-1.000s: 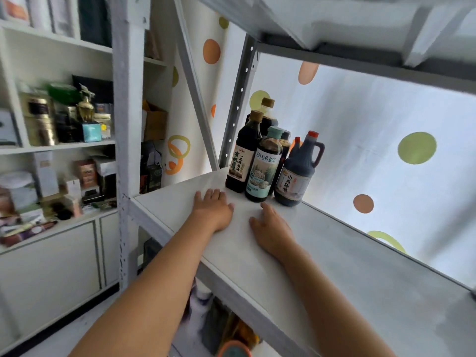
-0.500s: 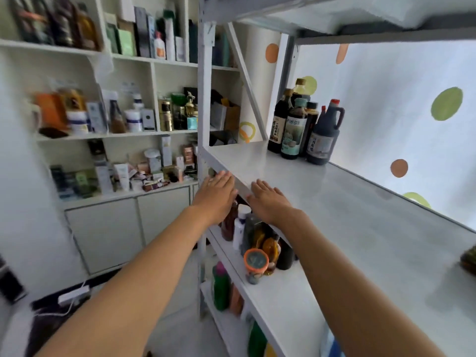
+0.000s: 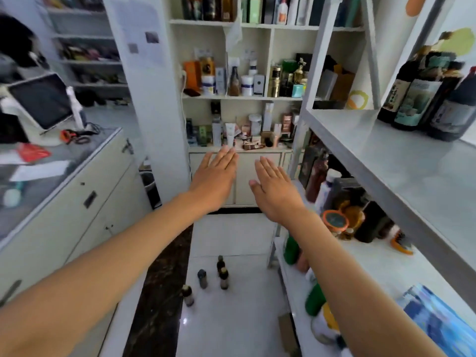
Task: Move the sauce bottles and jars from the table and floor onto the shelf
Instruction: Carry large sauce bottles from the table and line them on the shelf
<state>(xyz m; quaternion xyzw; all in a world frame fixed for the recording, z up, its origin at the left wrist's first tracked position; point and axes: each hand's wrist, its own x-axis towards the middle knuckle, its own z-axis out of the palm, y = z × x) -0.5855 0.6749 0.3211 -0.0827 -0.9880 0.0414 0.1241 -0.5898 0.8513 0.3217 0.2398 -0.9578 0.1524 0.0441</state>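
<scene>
Below, four floor bottles.

Glossy white floor tiles, matt painted metal shelf, dark glossy bottles.

The dark sauce bottles on the metal shelf are smeared by blur — their labels cannot be read, and the rightmost one is cut off by the frame edge. On the floor beside the shelf's foot, four small bottles are too small to identify. Both forearms run out of the bottom edge.
</scene>
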